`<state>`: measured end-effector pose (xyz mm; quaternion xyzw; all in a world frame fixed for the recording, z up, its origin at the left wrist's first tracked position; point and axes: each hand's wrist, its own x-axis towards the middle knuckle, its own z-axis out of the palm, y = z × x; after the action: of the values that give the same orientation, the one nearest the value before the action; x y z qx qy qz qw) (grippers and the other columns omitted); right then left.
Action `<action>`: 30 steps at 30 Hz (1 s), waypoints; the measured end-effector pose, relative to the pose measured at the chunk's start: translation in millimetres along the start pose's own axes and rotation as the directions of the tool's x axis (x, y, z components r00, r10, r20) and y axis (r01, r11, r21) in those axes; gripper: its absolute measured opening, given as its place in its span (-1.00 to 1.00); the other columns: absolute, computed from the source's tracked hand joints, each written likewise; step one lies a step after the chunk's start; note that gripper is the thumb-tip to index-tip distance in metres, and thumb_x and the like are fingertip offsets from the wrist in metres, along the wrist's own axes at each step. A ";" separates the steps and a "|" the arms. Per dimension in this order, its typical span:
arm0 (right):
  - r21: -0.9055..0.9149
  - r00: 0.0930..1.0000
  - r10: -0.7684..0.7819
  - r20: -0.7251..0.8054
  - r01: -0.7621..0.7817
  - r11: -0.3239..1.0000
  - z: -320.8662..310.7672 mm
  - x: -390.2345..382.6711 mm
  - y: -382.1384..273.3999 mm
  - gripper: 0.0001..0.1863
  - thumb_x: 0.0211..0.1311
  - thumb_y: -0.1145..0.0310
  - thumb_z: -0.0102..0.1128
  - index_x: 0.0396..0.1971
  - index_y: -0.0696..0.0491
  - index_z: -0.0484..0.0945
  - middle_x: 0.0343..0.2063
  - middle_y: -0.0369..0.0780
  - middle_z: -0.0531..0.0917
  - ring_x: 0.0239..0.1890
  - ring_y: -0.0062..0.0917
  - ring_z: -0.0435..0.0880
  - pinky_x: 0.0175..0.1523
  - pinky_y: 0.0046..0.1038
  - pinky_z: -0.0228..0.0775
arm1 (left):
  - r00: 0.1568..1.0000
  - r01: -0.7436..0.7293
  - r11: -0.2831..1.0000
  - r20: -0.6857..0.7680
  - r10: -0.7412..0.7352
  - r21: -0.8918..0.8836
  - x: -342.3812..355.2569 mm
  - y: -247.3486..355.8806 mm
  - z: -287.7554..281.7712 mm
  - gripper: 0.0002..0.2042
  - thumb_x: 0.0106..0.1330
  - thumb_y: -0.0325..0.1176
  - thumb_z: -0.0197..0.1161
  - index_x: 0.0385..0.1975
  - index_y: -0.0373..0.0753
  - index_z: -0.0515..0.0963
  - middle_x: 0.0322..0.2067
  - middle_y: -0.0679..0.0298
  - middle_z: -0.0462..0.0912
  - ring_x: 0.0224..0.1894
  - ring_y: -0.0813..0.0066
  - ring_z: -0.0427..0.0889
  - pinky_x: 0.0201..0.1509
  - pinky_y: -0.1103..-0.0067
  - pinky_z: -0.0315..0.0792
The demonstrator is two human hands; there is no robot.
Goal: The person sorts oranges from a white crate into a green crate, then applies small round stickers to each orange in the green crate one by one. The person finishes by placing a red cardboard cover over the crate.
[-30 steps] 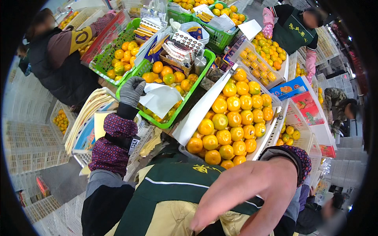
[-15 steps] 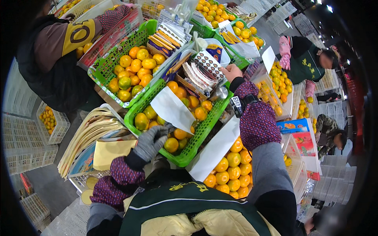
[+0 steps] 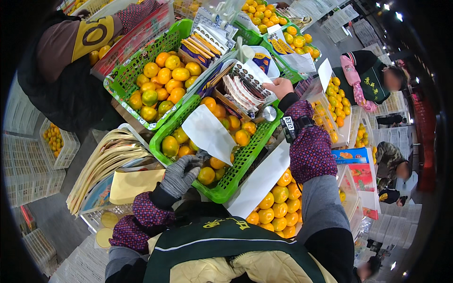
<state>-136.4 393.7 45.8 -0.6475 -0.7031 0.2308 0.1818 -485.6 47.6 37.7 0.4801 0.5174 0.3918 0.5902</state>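
My bare right hand (image 3: 281,88) pinches the edge of a white sticker sheet (image 3: 251,74) with rows of dark round stickers. That sheet leans over a cardboard box of stacked sticker sheets (image 3: 240,94), which sits at the far end of a green plastic basket (image 3: 236,177). Over the near rim of this basket, my left hand (image 3: 180,176) in a grey glove has its fingers curled together beside the mandarins (image 3: 206,175); whether anything is in them is hidden. A blank white paper (image 3: 207,127) lies on the fruit. A metal-lidded cylinder (image 3: 269,113) stands by my right wrist.
Another green basket of mandarins (image 3: 111,78) adjoins on the far left. Stacked paper bags (image 3: 101,167) stand left of my left hand. Neatly rowed mandarins (image 3: 279,207) with a white sheet (image 3: 257,181) lie at right front. Co-workers (image 3: 59,70) work left and right (image 3: 370,80).
My right hand has shifted slightly, and the sticker sheet in it has tilted. My left hand stays almost where it was. The co-worker at right has drawn an arm back.
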 end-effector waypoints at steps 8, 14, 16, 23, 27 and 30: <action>0.227 0.958 -0.090 -0.273 0.155 0.962 -76.9 -55.0 -38.1 -0.76 0.16 0.36 0.43 -0.28 0.17 0.59 -0.34 -0.25 0.69 -0.32 -0.65 0.61 -0.18 -0.53 0.44 | 0.988 -0.063 0.994 0.138 0.076 -0.090 4.9 13.7 11.6 -0.68 0.44 -0.35 0.19 0.10 -0.37 0.41 -0.04 0.15 0.62 0.04 0.42 0.62 0.11 0.53 0.52; -0.314 0.650 -0.759 -0.032 0.714 0.625 -140.9 -228.8 -114.5 -0.82 -0.02 0.63 0.20 -0.40 0.05 0.57 -0.26 -0.27 0.70 -0.05 -0.30 0.66 0.23 -0.22 0.35 | 0.866 0.441 0.565 0.496 -0.064 -0.697 46.5 74.0 49.8 0.02 0.21 0.54 -0.10 0.37 -0.34 0.15 0.28 -0.10 0.36 0.26 -0.07 0.44 0.30 0.09 0.37; -0.282 0.638 -0.768 -0.061 0.727 0.627 -156.3 -277.8 -117.9 -0.72 -0.16 0.69 0.13 -0.44 0.00 0.59 -0.22 -0.33 0.71 0.08 -0.30 0.59 0.31 -0.15 0.23 | 0.861 0.465 0.433 0.507 -0.020 -0.772 52.2 91.9 74.9 0.10 0.10 0.62 -0.09 0.39 -0.30 0.15 0.29 -0.04 0.37 0.27 0.01 0.45 0.23 0.09 0.46; -0.118 0.703 -0.595 -0.390 0.603 0.789 -189.8 -399.2 -50.6 -0.64 -0.17 0.77 0.19 -0.35 0.02 0.61 0.08 -0.13 0.56 0.15 -0.22 0.52 0.20 -0.29 0.35 | 0.884 0.327 0.531 0.451 0.121 -0.782 15.0 117.7 176.8 -0.48 0.40 -0.28 0.25 0.31 -0.23 0.28 0.17 0.10 0.55 0.13 0.22 0.63 0.10 0.24 0.64; 0.859 0.925 0.111 -0.364 0.287 0.424 -174.5 -455.2 -2.7 -0.50 0.21 0.65 -0.01 0.20 0.15 0.35 0.20 -0.14 0.48 0.20 -0.41 0.52 0.24 -0.41 0.41 | 0.883 0.362 0.547 0.466 0.059 -0.755 -3.4 119.8 235.6 -0.56 0.42 -0.36 0.20 0.27 -0.23 0.32 0.12 0.11 0.58 0.10 0.23 0.64 0.04 0.26 0.68; 0.993 0.987 0.139 -0.081 0.092 -0.076 -174.5 -497.6 35.4 -0.57 0.35 0.50 -0.06 0.21 0.22 0.33 0.09 -0.18 0.54 0.14 -0.48 0.54 0.19 -0.36 0.44 | 0.878 0.241 0.586 0.431 0.209 -0.774 -14.9 121.7 276.4 -0.57 0.39 -0.38 0.24 0.23 -0.24 0.35 0.07 0.11 0.61 0.05 0.24 0.67 -0.04 0.32 0.71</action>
<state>37.0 -83.7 191.9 -0.3345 -0.2799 0.6234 0.6489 -210.9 17.0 160.4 0.2344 0.1229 0.4464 0.8548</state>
